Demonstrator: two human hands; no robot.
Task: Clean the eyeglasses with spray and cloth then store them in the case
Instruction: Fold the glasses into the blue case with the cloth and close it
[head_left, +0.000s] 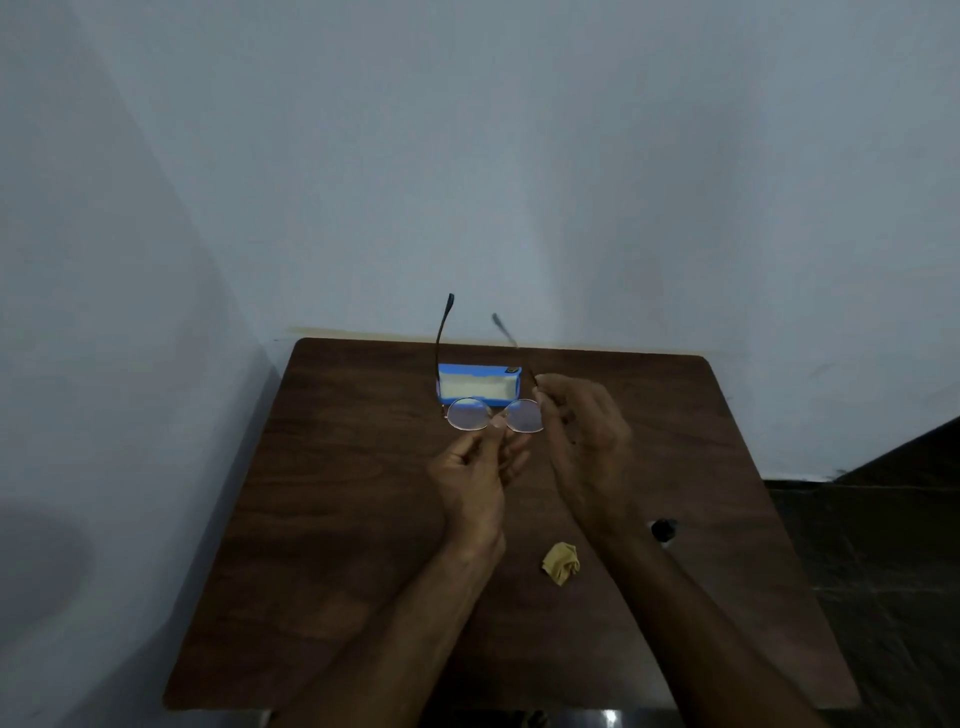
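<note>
The round-lensed eyeglasses are held up above the table, lenses toward me and both temples pointing up and away. My left hand pinches the bridge between the lenses. My right hand pinches the right temple near its hinge; that temple is blurred. Behind the glasses lies the open blue case with a pale lining. A crumpled yellow cloth lies on the table between my forearms. A small dark object, maybe the spray bottle, sits beside my right wrist.
The dark wooden table stands against a pale wall at the back and left. Dark floor shows to the right of the table.
</note>
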